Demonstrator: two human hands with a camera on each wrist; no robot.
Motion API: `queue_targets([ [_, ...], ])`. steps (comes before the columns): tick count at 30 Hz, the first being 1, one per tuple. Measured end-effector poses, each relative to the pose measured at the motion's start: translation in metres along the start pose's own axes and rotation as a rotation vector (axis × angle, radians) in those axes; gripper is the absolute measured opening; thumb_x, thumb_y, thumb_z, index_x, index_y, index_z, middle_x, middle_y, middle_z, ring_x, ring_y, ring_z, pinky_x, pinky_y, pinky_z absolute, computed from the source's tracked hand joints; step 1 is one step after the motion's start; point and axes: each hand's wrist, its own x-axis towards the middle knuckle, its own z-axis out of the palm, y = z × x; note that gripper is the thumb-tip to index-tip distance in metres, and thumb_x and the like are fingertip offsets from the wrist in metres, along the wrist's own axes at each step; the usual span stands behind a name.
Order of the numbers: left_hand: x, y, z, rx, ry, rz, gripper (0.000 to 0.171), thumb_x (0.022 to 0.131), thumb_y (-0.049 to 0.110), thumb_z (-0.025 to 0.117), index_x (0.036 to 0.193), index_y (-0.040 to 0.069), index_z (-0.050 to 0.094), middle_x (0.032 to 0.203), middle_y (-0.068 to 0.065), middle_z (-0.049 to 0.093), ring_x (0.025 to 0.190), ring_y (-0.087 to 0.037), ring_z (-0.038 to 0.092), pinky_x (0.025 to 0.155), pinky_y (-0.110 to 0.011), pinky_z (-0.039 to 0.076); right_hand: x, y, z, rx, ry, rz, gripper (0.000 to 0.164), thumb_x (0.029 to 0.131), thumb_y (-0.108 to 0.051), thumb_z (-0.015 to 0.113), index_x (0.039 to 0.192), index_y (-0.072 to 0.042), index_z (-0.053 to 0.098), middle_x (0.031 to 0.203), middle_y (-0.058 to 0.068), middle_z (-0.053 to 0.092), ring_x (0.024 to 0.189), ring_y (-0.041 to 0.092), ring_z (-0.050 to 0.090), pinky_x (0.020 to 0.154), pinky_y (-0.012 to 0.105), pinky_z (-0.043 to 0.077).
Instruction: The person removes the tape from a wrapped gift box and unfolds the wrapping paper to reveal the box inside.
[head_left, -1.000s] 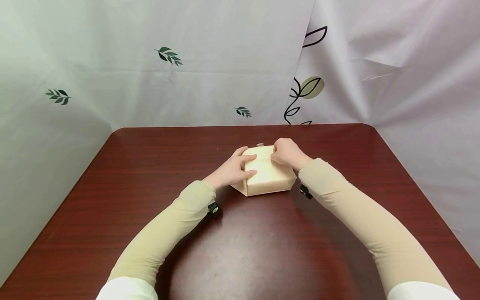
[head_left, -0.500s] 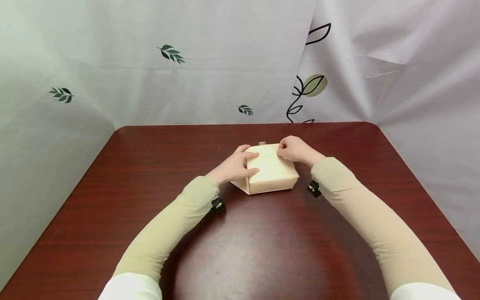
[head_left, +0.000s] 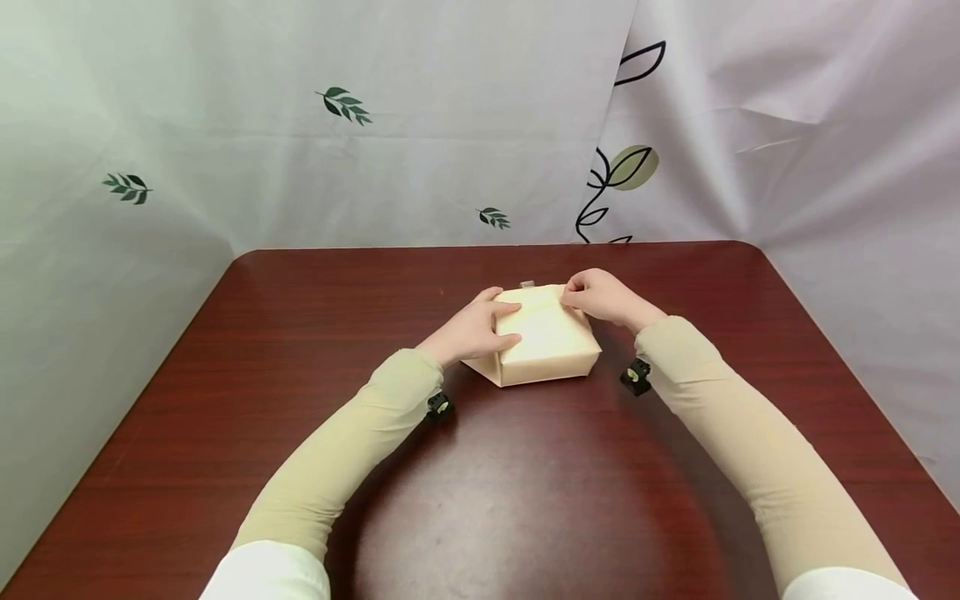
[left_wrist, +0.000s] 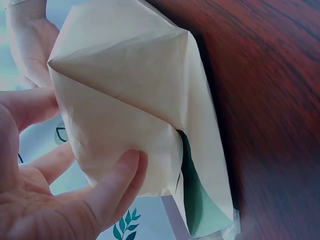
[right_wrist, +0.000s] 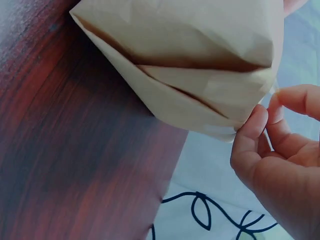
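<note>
A cream paper-wrapped package [head_left: 551, 333] lies on the table. Its folded left end [left_wrist: 125, 100] shows a green inner side of the paper in the left wrist view. My left hand [head_left: 471, 331] rests on its left side, with fingers spread fairly straight; two digits press the top and others touch the end. At the far right corner, my right hand [head_left: 611, 296] has thumb and forefinger pinched together at the paper's edge. In the right wrist view, a thin clear strip like tape [right_wrist: 229, 131] shows beside those fingertips. Creased folds mark the package's right end [right_wrist: 200, 82].
The dark red-brown wooden table [head_left: 517, 500] has rounded far corners. White cloth [head_left: 420, 150] with printed leaves hangs behind it and at both sides. A small clear tab [head_left: 527, 284] sticks out at the package's far edge.
My right hand has moved to the right along the package's top toward its far right corner. My left hand stays on the left side, and the package keeps its place.
</note>
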Motion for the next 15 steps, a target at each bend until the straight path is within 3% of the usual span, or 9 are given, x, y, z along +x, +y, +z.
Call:
queue_targets([
  [11,-0.0006,0.003,-0.0028,-0.014,-0.043,-0.047,0.058,0.088,0.026,0.065,0.139,0.007,0.047,0.154,-0.024,0.019,0.144,-0.029,0.021,0.112,-0.037,0.029,-0.0002,0.0049,-0.0015,0.09,0.002,0.011,0.018,0.092,-0.015,0.056,0.084,0.001,0.06,0.073,0.002,0.05,0.064,0.014,0.04,0.057,0.026,0.035],
  [15,-0.0013,0.0029,-0.0012,-0.002,-0.038,-0.039,0.058,0.088,0.026,0.064,0.14,0.008,0.046,0.154,-0.024,0.019,0.144,-0.029,0.021,0.112,-0.037,0.029,-0.001,0.0054,-0.001,0.076,0.001,0.01,0.018,0.093,-0.016,0.056,0.086,0.0,0.06,0.078,0.003,0.052,0.069,0.017,0.044,0.06,0.027,0.038],
])
